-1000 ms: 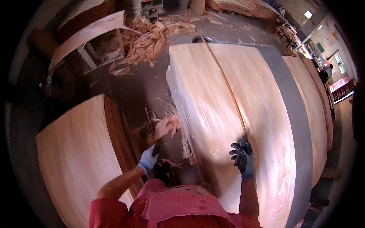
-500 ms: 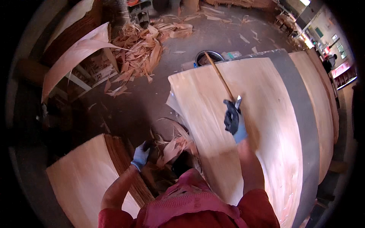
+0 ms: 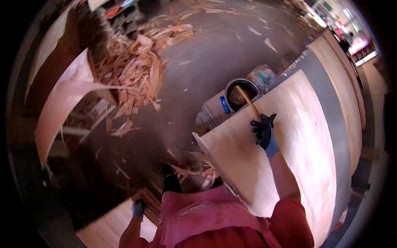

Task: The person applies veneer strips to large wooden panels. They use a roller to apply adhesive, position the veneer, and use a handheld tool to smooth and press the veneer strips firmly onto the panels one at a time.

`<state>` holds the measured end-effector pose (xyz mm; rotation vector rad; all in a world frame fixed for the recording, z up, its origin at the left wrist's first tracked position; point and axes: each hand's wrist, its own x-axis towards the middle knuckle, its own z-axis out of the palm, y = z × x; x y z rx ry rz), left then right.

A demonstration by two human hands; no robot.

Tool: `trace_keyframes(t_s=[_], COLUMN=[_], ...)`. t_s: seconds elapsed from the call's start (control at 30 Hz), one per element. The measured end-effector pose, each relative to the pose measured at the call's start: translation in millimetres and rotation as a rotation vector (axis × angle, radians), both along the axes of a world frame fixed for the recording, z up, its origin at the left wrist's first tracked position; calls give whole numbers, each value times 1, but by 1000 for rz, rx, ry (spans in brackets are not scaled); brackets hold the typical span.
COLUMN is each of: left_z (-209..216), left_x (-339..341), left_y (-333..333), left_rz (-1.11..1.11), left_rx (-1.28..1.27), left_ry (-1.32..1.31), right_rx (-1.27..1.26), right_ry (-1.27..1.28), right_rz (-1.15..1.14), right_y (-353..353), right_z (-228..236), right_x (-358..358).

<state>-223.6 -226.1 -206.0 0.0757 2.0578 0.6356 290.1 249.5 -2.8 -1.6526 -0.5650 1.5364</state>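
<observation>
My right hand (image 3: 264, 133), in a blue glove with dark fingers, is closed around a slim wooden stick (image 3: 248, 101). It is above a large pale sheet of wood veneer (image 3: 304, 136). The stick's far end reaches over the rim of a round metal pot (image 3: 228, 99) with brown contents. Low on the left, my left hand (image 3: 139, 208), gloved the same way, is at the edge of a veneer stack (image 3: 113, 223). Its dark fingers blur into the shade, so their pose is unclear.
A blue object (image 3: 224, 105) is beside the pot, and a clear plastic bag (image 3: 264, 76) lies behind it. Reddish veneer scraps (image 3: 138, 70) are heaped at the far left near a curled sheet (image 3: 62, 107). A grey strip (image 3: 341, 124) borders the veneer at right.
The view has shifted, bringing the pot closer and more fully into sight. My left hand has moved down and back. My right hand still holds the stick, its tip now at the pot.
</observation>
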Motion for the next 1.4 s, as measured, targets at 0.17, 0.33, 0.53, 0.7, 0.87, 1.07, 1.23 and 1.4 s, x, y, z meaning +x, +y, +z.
trace_keyframes(t_s=[0.17, 0.33, 0.53, 0.7, 0.87, 1.07, 1.23, 1.4], left_z=[4, 94, 133, 194, 209, 195, 182, 185], left_x=[-59, 22, 183, 294, 406, 528, 551, 546], left_y=[247, 471, 642, 699, 732, 739, 739, 727], left_rz=[-231, -540, -1174, -1713, -2002, -2339, -2368, -2383], left_rx=[214, 864, 1152, 1231, 1540, 1756, 1708, 1705], left_ry=[5, -284, -189, 5, -68, 232, 151, 175], right_rx=[-29, -45, -37, 87, 154, 173, 226, 382], right_ry=[-56, -29, 49, 47, 75, 86, -318, -21], right_rz=[-22, -94, -186, -186, -273, -430, -998, -1961], right_y=[1, 9, -4, -18, -17, -13, -35, -21], right_z=[-15, -3, 0, -1, -11, -16, -25, 15], right_x=[20, 3, 9, -2, -7, -11, -81, -141])
